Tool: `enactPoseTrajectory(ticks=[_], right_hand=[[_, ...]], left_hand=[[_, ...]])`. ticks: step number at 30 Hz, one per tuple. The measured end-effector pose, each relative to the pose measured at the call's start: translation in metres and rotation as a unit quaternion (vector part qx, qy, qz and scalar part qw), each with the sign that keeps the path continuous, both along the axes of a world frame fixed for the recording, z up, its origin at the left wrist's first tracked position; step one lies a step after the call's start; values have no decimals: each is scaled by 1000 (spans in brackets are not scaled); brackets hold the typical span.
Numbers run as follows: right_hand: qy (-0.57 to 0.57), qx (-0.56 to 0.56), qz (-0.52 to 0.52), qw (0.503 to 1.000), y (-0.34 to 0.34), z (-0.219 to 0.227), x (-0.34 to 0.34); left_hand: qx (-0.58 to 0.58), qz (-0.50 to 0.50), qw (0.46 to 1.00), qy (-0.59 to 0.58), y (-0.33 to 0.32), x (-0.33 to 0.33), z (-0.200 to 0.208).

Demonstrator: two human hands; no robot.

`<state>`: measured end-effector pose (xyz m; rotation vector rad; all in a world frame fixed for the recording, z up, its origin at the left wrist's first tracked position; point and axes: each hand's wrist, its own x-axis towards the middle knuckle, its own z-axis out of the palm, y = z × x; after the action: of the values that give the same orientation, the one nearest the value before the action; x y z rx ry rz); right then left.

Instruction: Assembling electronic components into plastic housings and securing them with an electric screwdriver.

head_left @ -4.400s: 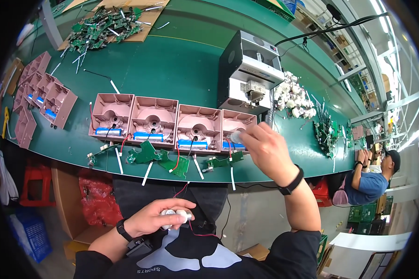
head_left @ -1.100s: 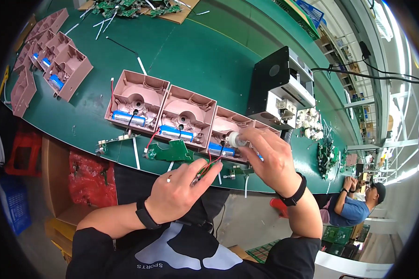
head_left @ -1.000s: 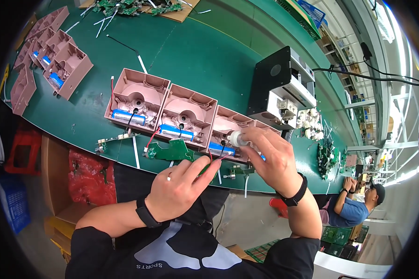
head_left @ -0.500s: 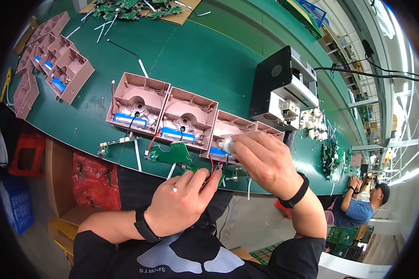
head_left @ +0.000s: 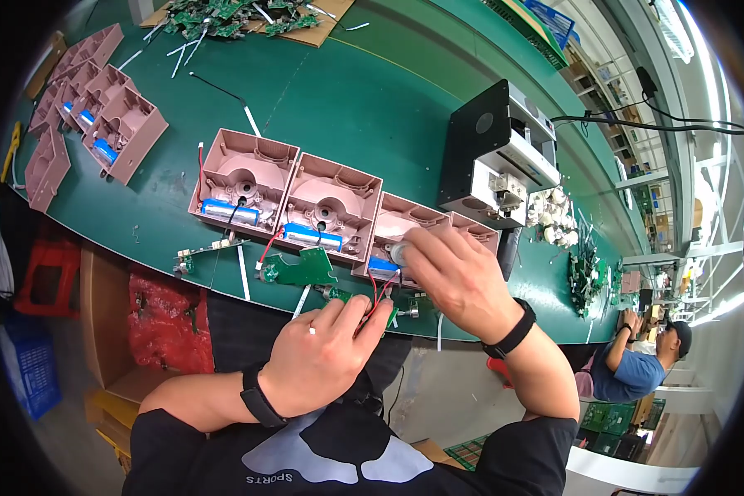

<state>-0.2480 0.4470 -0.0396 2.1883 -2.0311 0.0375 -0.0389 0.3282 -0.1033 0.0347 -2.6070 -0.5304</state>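
Observation:
My right hand [head_left: 463, 285] pinches a small whitish round part [head_left: 399, 254] low over the third pink plastic housing [head_left: 407, 217] in the row. Under it shows a blue cylindrical battery [head_left: 381, 266] in that housing. My left hand [head_left: 322, 355] is closed at the table's front edge. Its thumb and fingers grip a green circuit board [head_left: 392, 316] with thin red wires [head_left: 375, 289], mostly hidden by the fingers. To the left, two housings [head_left: 247, 157] hold blue batteries [head_left: 312, 237]. Another circuit board [head_left: 299, 269] lies in front of them.
A black-and-silver machine [head_left: 492, 157] stands beyond my right hand, with white parts [head_left: 554, 217] and stacked boards [head_left: 585, 277] beside it. More pink housings [head_left: 124, 124] sit at far left. Boards are heaped on cardboard [head_left: 326, 23] at the back. A co-worker [head_left: 628, 372] sits at right.
My right hand has shifted slightly, still pinching the whitish part over the third housing. My left hand stays almost where it was. The housing row appears slightly further left.

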Motion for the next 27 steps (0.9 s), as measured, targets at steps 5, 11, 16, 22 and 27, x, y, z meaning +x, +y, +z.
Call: enactPoseTrajectory(ticks=[5,11,16,22,27], right_hand=[[17,-6,-21,1000,4,4,4],[22,63,-29,997,0,3,-3],[-14,-64,-35,997,4,15,-3],[-86,-97,-43,991,8,19,12],[-299,-167,-45,939,11,27,64]], left_hand=[[7,-7,1000,-4,0,0,2],[32,7,999,-12,2,-1,9],[139,-29,990,-20,-7,12,29],[475,-30,877,-64,-33,39,23],[719,-90,683,-95,-38,56,17]])
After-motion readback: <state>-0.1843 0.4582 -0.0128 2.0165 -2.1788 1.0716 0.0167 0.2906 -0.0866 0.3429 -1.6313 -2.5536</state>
